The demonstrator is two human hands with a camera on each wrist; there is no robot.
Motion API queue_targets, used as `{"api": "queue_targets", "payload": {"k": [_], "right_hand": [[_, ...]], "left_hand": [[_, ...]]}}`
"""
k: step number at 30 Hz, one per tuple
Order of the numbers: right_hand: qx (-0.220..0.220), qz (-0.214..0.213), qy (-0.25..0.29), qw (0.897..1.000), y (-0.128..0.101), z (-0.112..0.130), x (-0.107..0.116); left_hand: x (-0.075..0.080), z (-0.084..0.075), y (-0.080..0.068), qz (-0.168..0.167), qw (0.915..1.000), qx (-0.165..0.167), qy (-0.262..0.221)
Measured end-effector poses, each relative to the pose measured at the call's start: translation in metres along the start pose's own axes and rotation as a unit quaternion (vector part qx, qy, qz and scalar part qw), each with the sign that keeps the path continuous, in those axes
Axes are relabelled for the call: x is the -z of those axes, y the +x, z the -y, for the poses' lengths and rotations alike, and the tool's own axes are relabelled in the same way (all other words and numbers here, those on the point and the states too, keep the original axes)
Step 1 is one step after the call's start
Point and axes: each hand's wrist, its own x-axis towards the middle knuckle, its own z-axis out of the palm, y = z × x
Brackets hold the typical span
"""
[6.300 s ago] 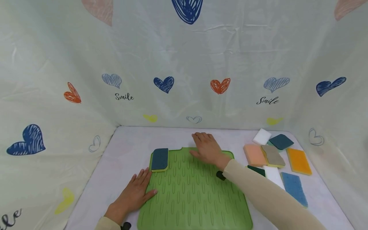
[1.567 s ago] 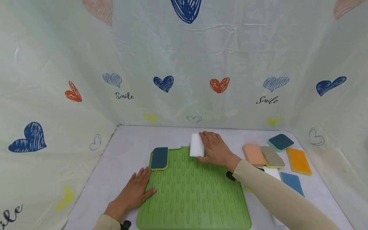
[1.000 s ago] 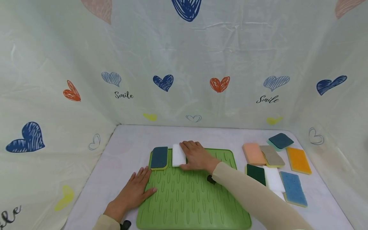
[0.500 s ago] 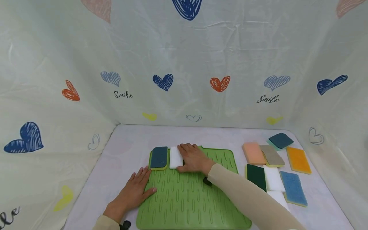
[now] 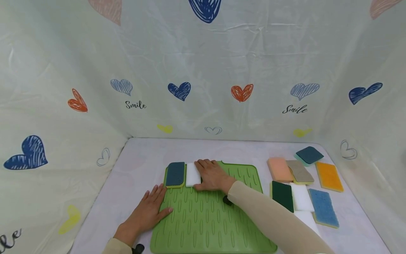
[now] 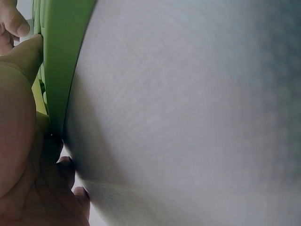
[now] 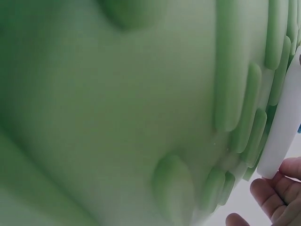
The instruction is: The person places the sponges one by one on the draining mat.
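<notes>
Near the far left corner of the green ridged mat [image 5: 215, 222], a white sponge [image 5: 192, 175] lies just right of a dark blue sponge [image 5: 175, 174] with a yellow underside. My right hand [image 5: 213, 175] grips the white sponge from its right side, thumb at the near end and fingers at the far end. The right wrist view shows fingertips [image 7: 267, 195] at the end of the white block, low over the mat's ridges. My left hand [image 5: 148, 211] rests flat with spread fingers along the mat's left edge, its thumb on the mat.
On the table's right lie several more sponges: peach [image 5: 279, 170], grey [image 5: 300, 171], teal [image 5: 309, 155], orange [image 5: 330, 177], dark green [image 5: 282, 196], blue [image 5: 323, 208] and white ones [image 5: 302, 197]. The right sleeve [image 5: 272, 218] passes in front of some. A curtain with printed hearts [image 5: 196, 60] surrounds the table.
Since the oldest frame, a white sponge has left the far right group. My right hand has carried it leftward to beside the dark blue sponge. My left hand stays in place.
</notes>
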Motion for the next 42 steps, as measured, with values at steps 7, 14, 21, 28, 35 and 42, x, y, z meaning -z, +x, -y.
{"api": "queue_targets", "payload": {"k": [7,14,21,28,35,42], "right_hand": [[-0.007,0.007,0.006,1.0,0.0,0.0,0.001],[-0.007,0.001,-0.001,1.0,-0.004,-0.004,0.007],[-0.004,-0.057,-0.007,0.998,-0.026,-0.035,0.034],[-0.037,-0.13,-0.033,0.99,-0.063,-0.084,0.049],[-0.086,-0.169,-0.049,0.981,-0.095,-0.123,0.056],[-0.109,-0.239,-0.083,0.961,-0.129,-0.175,0.06]], "left_hand": [[0.001,-0.001,0.0,-0.001,1.0,0.0,-0.004],[-0.001,0.0,0.0,0.001,1.0,0.003,-0.001],[-0.002,0.0,0.0,0.004,1.0,0.005,-0.003],[0.001,-0.003,-0.002,-0.002,1.0,0.0,-0.009],[0.001,-0.004,-0.002,-0.003,1.0,0.001,-0.006],[-0.002,-0.001,-0.001,-0.002,1.0,0.001,-0.003]]}}
